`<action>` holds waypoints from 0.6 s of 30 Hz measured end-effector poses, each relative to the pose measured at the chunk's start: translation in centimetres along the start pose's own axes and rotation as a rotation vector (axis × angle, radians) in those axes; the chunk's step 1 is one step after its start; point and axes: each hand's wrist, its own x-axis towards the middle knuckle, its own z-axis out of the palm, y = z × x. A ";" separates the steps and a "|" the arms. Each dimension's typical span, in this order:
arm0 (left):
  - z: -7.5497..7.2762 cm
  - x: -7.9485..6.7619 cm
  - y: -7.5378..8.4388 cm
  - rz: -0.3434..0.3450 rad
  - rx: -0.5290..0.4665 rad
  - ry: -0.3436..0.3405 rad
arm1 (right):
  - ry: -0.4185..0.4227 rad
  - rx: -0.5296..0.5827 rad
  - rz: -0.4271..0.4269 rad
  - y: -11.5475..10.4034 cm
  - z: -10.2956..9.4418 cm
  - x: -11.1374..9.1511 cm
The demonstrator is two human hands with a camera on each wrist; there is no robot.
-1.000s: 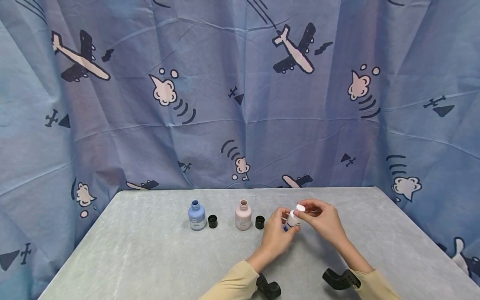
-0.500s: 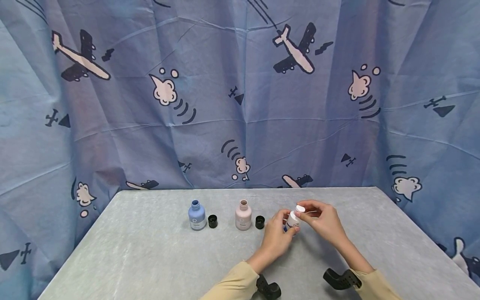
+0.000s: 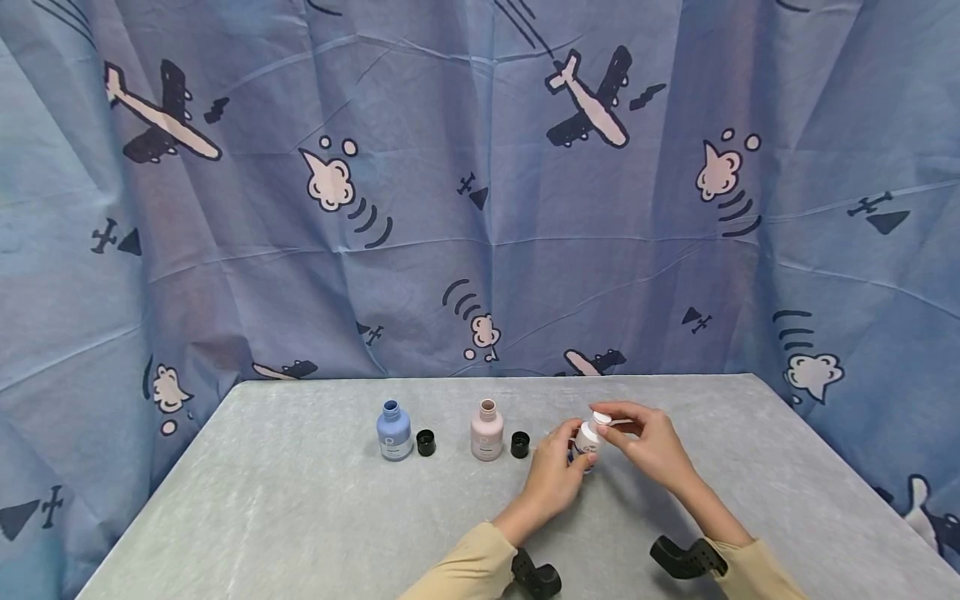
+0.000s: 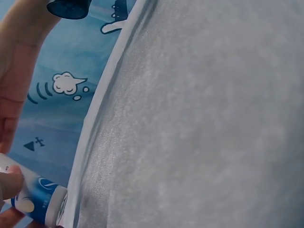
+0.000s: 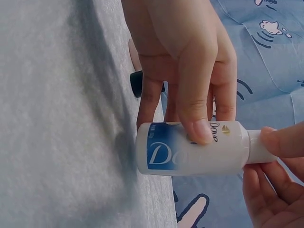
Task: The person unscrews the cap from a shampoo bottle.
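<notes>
A small white Dove bottle (image 3: pixel 587 437) with a blue label is held tilted over the right half of the table. My left hand (image 3: pixel 553 471) grips its body, thumb across the front and fingers behind. With thumb and fingertips, my right hand (image 3: pixel 654 442) pinches the white cap (image 3: pixel 602 418) at its top. The right wrist view shows the cap (image 5: pixel 260 147) on the bottle's neck (image 5: pixel 248 147). At the left wrist view's lower corner, the bottle's blue end (image 4: pixel 45 202) lies beside the left fingers.
An uncapped blue bottle (image 3: pixel 394 433) stands at left with a black cap (image 3: pixel 425 442) beside it. An uncapped pink bottle (image 3: pixel 487 432) and another black cap (image 3: pixel 520 444) are nearer my left hand. Behind the grey table (image 3: pixel 315 517) hangs a blue patterned curtain (image 3: pixel 420 192).
The bottle has tipped slightly more upright, and more of its lower end shows below the left hand. The right fingers have shifted a little on the cap. The other bottles have not moved.
</notes>
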 end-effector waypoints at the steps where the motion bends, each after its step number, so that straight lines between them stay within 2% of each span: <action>1: 0.0 0.0 0.0 -0.002 -0.005 -0.004 | -0.007 0.004 -0.007 0.0 0.0 0.0; 5: 0.0 0.0 0.0 -0.020 -0.024 -0.020 | -0.031 0.018 -0.036 0.1 -0.2 0.0; 9: -0.1 0.1 0.0 -0.038 -0.031 -0.006 | -0.033 0.035 -0.029 0.0 -0.2 0.0; 14: -0.2 0.3 0.1 -0.050 -0.022 0.028 | 0.006 0.047 0.064 -0.2 0.0 0.1; 18: -0.1 0.3 0.2 -0.054 -0.010 0.047 | 0.052 0.005 0.147 -0.3 0.2 0.3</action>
